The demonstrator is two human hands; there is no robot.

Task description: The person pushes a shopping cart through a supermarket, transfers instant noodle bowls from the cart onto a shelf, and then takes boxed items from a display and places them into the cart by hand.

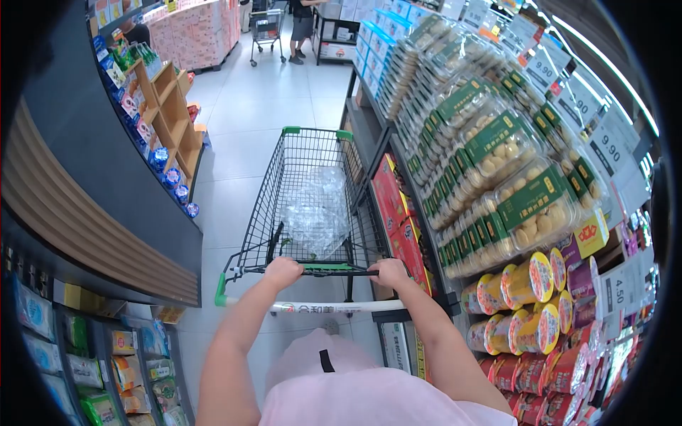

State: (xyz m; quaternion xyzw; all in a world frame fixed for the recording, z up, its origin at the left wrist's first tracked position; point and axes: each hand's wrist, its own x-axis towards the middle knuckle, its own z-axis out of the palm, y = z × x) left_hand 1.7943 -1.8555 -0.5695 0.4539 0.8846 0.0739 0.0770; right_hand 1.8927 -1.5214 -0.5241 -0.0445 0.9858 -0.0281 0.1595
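Observation:
A shopping cart (258, 202) with a black wire basket and green corner pieces stands right in front of me. My left hand (284, 272) is wrapped round the left part of its bar. On the right part of the same bar, my right hand (390, 272) is closed too. Inside the basket lies a crumpled heap of clear plastic (316, 213); what it contains, if anything, cannot be made out. A white lower handle (341, 307) with printed lettering runs between my forearms and the cart.
Stacked clear boxes of round pale cookies (508, 145) line the right shelf, above yellow noodle cups (529, 280). Red cartons (398, 213) sit low beside the cart. A wooden rack (170, 106) stands left. Ahead are another cart (267, 30) and a person (302, 28).

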